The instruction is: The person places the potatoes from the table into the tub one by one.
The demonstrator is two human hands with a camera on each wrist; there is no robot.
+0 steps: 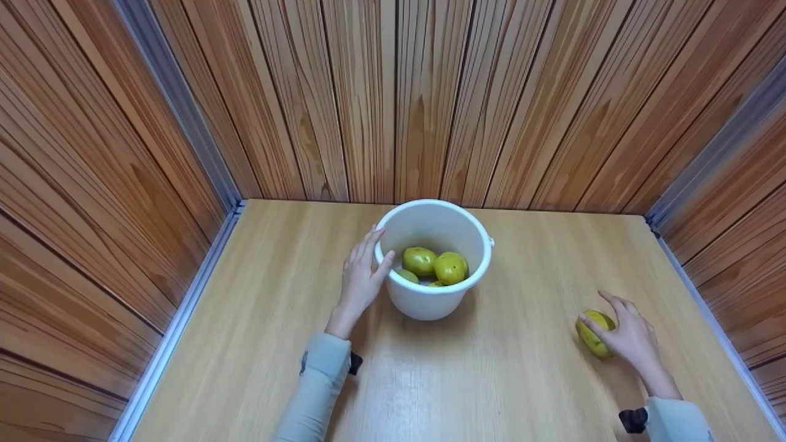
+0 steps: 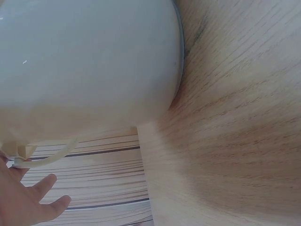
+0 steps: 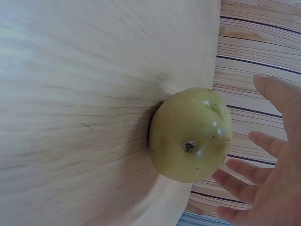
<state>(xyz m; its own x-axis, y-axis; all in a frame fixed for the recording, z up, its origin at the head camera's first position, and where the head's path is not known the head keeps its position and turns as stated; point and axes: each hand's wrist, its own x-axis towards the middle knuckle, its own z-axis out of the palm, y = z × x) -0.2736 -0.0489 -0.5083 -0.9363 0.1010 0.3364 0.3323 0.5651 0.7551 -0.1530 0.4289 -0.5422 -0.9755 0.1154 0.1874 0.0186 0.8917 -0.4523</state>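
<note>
A white bucket point(image 1: 427, 301) stands upright at the middle of the table, with several yellow-green, apple-like fruits point(image 1: 420, 261) inside. At its left side my left hand point(image 1: 362, 276) touches the rim with thumb and fingertips. In the left wrist view, the spread fingers point(image 2: 44, 186) show beside the bucket's handle point(image 2: 51, 159). Over to the right, one more yellow-green fruit point(image 3: 190, 136) lies on the table, its dark stem-end mark showing. My right hand point(image 1: 629, 334) is right at this fruit, thumb overlapping it in the head view. In the right wrist view its fingers are extended and spread.
The light wooden table point(image 1: 516, 380) ends at a wood-plank wall point(image 1: 417, 104) just behind the bucket. Plank side walls stand to the left and right, with grey metal strips point(image 1: 178, 325) along the table's edges.
</note>
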